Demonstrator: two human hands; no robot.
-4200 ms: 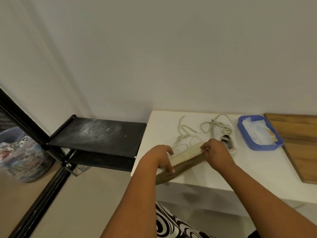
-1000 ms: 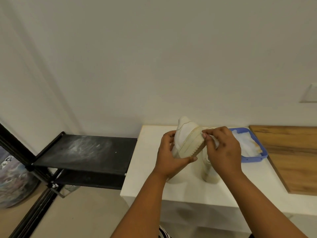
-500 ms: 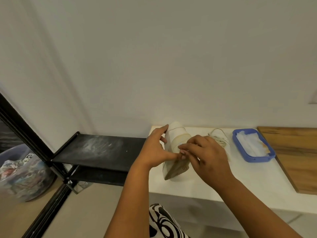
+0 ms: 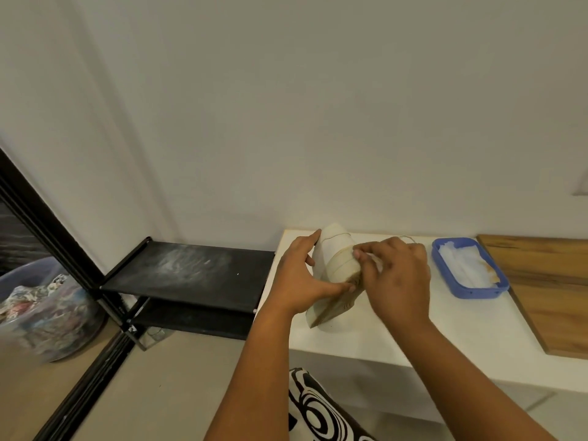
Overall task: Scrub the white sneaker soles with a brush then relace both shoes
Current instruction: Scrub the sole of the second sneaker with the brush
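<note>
A white sneaker (image 4: 334, 265) stands tipped up on the white table (image 4: 413, 332), its worn tan sole turned toward the person and its lower end resting on the tabletop not far from the front edge. The left hand (image 4: 302, 281) grips the shoe from the left side: the thumb lies across the sole edge while the fingers reach up along the far side of the upper. The right hand (image 4: 397, 275) is at the shoe's right side with its fingers curled; the fingertips (image 4: 358, 253) touch the rim of the sole and appear to pinch something small and pale against it, though what it is cannot be made out. A thin lace end (image 4: 407, 238) shows just behind the right hand's knuckles.

To the right of the hands, well apart from the shoe, a blue tray (image 4: 445, 272) holding pale cloths sits near the table's back, just beside a wooden board (image 4: 547, 288) that covers the table's right end. Between the shoe and the tray is bare tabletop, and bare surface also runs along the front edge below the right wrist.

Left of the table, its corner close to the left hand, a black two-tier rack (image 4: 187, 268) stands against the wall (image 4: 286, 106), its top shelf dusty. Farther left, a black frame (image 4: 41, 211) slants across the floor (image 4: 159, 393), with a basin of clothes (image 4: 47, 310) behind it. A black-and-white patterned fabric (image 4: 318, 412) shows below the forearms.
</note>
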